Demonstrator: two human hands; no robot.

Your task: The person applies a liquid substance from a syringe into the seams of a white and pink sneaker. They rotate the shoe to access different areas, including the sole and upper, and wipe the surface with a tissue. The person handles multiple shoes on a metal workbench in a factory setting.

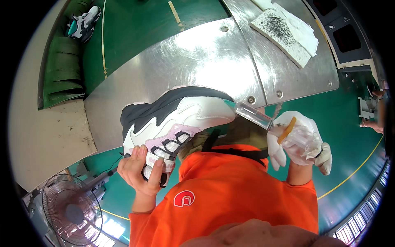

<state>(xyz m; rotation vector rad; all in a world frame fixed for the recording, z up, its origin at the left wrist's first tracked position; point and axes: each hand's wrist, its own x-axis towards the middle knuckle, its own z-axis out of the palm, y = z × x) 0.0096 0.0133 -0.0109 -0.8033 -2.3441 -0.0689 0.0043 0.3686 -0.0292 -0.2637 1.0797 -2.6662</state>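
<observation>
A white, pink and dark grey sneaker (197, 113) lies tilted on its side in front of me, its sole edge toward the metal table. My bare left hand (140, 171) is closed around its collar and tongue, the thumb near the laces. In my white-gloved right hand (304, 127) is a clear syringe (255, 116), its body pointing left. The syringe's greenish tip meets the toe end of the sole edge; whether it touches is hard to tell. An orange strip (286, 130) crosses the syringe by my gloved fingers.
A metal table (173, 53) spans the far side, with a speckled white block (279, 35) and white paper (302, 35) on it. Another sneaker (85, 24) rides on the green conveyor belt (66, 61). A fan (74, 214) stands lower left.
</observation>
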